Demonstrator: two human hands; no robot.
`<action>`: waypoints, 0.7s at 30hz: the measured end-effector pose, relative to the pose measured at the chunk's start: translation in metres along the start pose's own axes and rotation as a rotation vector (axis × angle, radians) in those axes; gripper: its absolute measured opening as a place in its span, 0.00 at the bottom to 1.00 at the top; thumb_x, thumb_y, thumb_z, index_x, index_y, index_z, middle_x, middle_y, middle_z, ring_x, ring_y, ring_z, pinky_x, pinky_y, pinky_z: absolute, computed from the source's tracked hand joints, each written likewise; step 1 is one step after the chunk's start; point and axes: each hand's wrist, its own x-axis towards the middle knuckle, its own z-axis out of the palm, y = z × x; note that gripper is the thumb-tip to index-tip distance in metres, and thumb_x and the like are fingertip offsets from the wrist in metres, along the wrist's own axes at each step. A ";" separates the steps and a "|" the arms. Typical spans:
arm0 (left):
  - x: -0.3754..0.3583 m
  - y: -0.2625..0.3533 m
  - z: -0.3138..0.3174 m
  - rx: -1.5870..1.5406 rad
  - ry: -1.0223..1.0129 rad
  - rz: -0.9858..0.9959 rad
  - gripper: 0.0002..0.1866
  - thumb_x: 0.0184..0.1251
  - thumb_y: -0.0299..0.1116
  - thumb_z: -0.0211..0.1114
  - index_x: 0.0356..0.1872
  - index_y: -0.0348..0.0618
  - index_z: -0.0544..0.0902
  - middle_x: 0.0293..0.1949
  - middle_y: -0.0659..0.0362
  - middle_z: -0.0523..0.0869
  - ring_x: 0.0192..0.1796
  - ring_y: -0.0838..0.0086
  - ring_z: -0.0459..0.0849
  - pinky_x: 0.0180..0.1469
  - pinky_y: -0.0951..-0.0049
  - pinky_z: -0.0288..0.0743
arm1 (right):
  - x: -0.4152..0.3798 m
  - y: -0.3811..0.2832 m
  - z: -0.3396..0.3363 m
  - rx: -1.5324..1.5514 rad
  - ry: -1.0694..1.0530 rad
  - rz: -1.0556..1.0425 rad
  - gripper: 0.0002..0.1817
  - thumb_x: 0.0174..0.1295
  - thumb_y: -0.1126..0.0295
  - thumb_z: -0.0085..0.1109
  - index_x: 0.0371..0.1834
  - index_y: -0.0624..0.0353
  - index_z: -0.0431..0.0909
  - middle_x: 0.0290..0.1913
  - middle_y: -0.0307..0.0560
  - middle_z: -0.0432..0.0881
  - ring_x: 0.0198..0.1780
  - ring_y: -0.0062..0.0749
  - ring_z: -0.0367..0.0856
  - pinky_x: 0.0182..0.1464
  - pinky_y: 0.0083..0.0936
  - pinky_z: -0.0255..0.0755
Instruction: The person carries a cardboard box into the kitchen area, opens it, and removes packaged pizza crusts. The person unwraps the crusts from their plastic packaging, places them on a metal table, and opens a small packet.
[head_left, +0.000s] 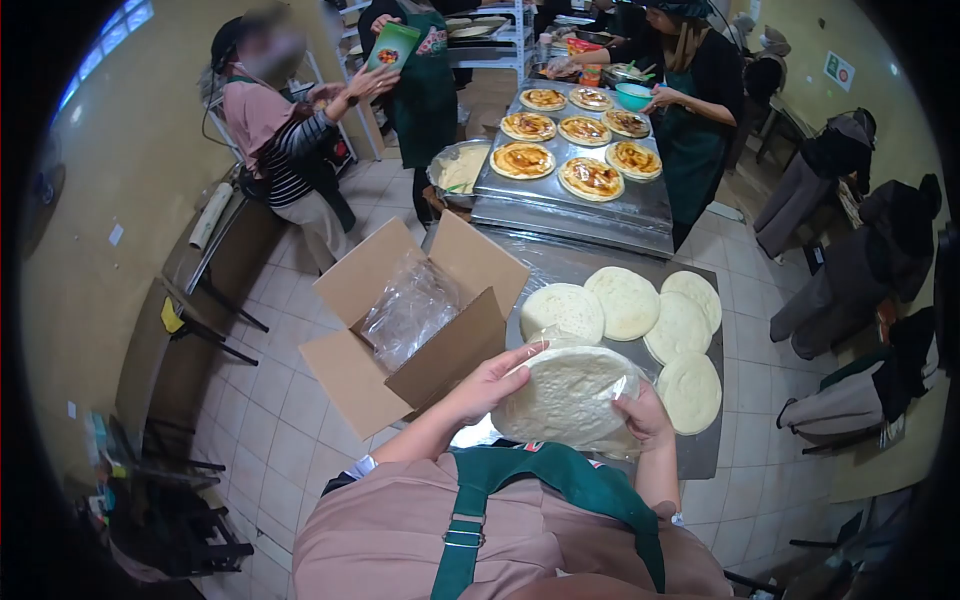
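Between my two hands is a round, pale pizza base (560, 395), lifted and tilted above the near end of the metal table. Clear plastic film shows at its edges. My left hand (495, 388) is closed on its left edge, thumb across the near face. On the opposite edge, my right hand (645, 412) grips it with the thumb on top, by a shiny fold of plastic. Several more pizza bases (622, 303) lie beyond and to the right, some overlapping. To the left stands an open cardboard box (450, 350) with crumpled clear plastic (412, 310) inside.
Farther off, a metal table (500, 205) bears several sauced pizzas (585, 130). A large bowl (460, 168) sits by its left side. One co-worker (690, 110) holds a teal bowl (633, 97); another (290, 130) reaches toward a green packet (393, 46). More people stand at the right.
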 end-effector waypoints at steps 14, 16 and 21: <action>-0.043 0.035 -0.063 -0.627 0.600 0.341 0.11 0.65 0.41 0.43 0.38 0.47 0.70 0.39 0.57 0.75 0.41 0.65 0.76 0.44 0.66 0.71 | 0.038 0.004 -0.031 0.407 0.272 -0.258 0.27 0.59 0.59 0.45 0.58 0.61 0.55 0.56 0.47 0.64 0.57 0.38 0.63 0.58 0.35 0.57; -0.063 0.049 -0.093 -0.650 0.546 0.618 0.09 0.64 0.40 0.45 0.37 0.47 0.70 0.34 0.58 0.76 0.37 0.67 0.76 0.42 0.67 0.71 | 0.053 -0.010 -0.031 0.425 0.340 -0.324 0.26 0.58 0.61 0.47 0.58 0.61 0.55 0.55 0.48 0.65 0.56 0.37 0.64 0.58 0.34 0.58; -0.105 0.109 -0.112 -0.057 0.808 1.162 0.09 0.65 0.37 0.45 0.34 0.45 0.71 0.26 0.60 0.76 0.32 0.72 0.76 0.45 0.66 0.66 | 0.101 0.019 -0.064 -0.454 0.584 -0.222 0.26 0.56 0.71 0.50 0.58 0.61 0.56 0.60 0.53 0.57 0.61 0.32 0.56 0.59 0.30 0.54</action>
